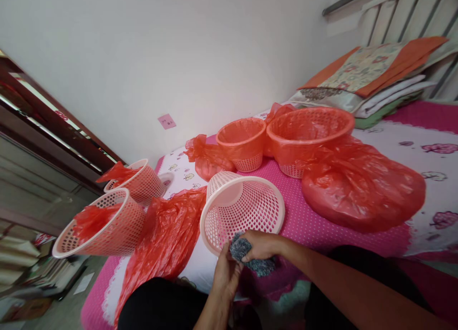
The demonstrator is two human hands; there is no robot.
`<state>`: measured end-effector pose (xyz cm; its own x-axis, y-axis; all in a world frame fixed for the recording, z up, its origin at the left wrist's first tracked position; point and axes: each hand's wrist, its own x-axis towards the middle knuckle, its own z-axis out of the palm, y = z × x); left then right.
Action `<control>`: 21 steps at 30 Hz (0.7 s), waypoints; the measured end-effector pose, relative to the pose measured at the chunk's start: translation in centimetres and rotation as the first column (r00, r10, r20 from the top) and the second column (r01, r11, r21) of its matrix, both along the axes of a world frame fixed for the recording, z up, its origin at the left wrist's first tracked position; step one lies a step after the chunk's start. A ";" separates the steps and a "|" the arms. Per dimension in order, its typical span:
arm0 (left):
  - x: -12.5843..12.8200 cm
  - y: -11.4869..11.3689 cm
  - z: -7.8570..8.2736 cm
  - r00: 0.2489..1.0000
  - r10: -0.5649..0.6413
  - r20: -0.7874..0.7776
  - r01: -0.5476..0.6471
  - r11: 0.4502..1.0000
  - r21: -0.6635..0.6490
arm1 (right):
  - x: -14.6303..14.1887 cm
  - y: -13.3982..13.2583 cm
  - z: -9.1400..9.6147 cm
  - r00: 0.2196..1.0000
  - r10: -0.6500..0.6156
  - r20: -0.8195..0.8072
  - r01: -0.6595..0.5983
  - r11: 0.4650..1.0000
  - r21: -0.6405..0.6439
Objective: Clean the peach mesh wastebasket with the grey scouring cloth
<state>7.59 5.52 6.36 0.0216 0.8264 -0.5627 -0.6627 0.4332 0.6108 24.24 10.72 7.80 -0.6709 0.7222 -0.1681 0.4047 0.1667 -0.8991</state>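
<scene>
Both my hands meet at the front of a bed, holding a small grey speckled bag or cloth (pixel 240 248). My right hand (pixel 261 245) grips it from above with curled fingers. My left hand (pixel 224 272) pinches its lower left edge. Just behind them a pink mesh basket (pixel 243 208) lies on its side, its open mouth towards me, with nothing visible in it. A loose red plastic bag (pixel 162 239) is spread to its left.
Two more pink baskets (pixel 118 220) holding red bags tilt at the bed's left edge. Two baskets lined with red plastic (pixel 307 132) stand further back, beside a full, tied red bag (pixel 361 186). Folded bedding (pixel 368 81) is stacked at the far right. A wall runs behind.
</scene>
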 end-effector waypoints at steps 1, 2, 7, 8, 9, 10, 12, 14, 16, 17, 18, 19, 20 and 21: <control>0.0 -0.1 0.1 1.000 -0.014 0.001 0.014 1.000 0.009 | 0.1 0.0 -0.1 1.000 -0.001 -0.027 0.000 1.000 -0.022; -0.1 -0.1 0.3 1.000 -0.024 0.000 0.024 1.000 0.016 | 0.1 0.0 -0.1 0.999 -0.003 -0.051 0.000 0.999 -0.046; 0.0 -0.1 0.7 1.000 -0.010 -0.013 0.010 1.000 -0.006 | 0.1 0.2 0.2 0.980 0.001 -0.198 -0.038 0.983 -0.182; 0.1 -0.1 0.8 1.000 -0.004 -0.013 0.004 1.000 -0.017 | 0.1 0.2 0.3 0.972 0.009 -0.237 -0.061 0.974 -0.217; 0.1 -0.1 0.9 1.000 -0.004 -0.009 0.003 1.000 -0.026 | 0.0 0.1 0.4 0.960 0.013 -0.281 -0.088 0.963 -0.256; 0.2 -0.1 1.1 1.000 -0.009 0.000 0.009 0.999 -0.033 | 0.0 0.1 0.5 0.944 0.014 -0.330 -0.119 0.946 -0.300; 0.2 -0.3 1.5 0.999 -0.041 0.031 0.042 0.998 -0.039 | -0.3 -0.3 0.6 0.901 0.001 -0.433 -0.197 0.892 -0.407; 0.1 -0.5 2.1 0.994 -0.095 0.061 0.099 0.993 -0.062 | -0.6 -0.8 0.6 0.859 -0.001 -0.511 -0.306 0.800 -0.515; 0.0 -0.5 2.4 0.985 -0.152 0.082 0.159 0.982 -0.097 | -1.0 -1.3 0.7 0.837 0.016 -0.547 -0.396 0.707 -0.586; -0.1 -0.5 2.4 0.981 -0.175 0.088 0.185 0.976 -0.116 | -1.2 -1.5 0.7 0.835 0.028 -0.550 -0.420 0.678 -0.603; -0.2 -0.5 2.2 0.977 -0.195 0.091 0.206 0.970 -0.129 | -1.3 -1.6 0.7 0.836 0.038 -0.547 -0.429 0.666 -0.610; -0.3 -0.4 2.0 0.975 -0.207 0.084 0.217 0.967 -0.133 | -1.3 -1.7 0.6 0.838 0.042 -0.544 -0.428 0.669 -0.608; -0.4 -0.3 1.6 0.975 -0.211 0.069 0.219 0.967 -0.129 | -1.3 -1.7 0.6 0.839 0.048 -0.542 -0.426 0.676 -0.601; -0.5 -0.2 1.3 0.977 -0.207 0.049 0.212 0.971 -0.112 | -1.2 -1.7 0.5 0.839 0.055 -0.541 -0.426 0.685 -0.591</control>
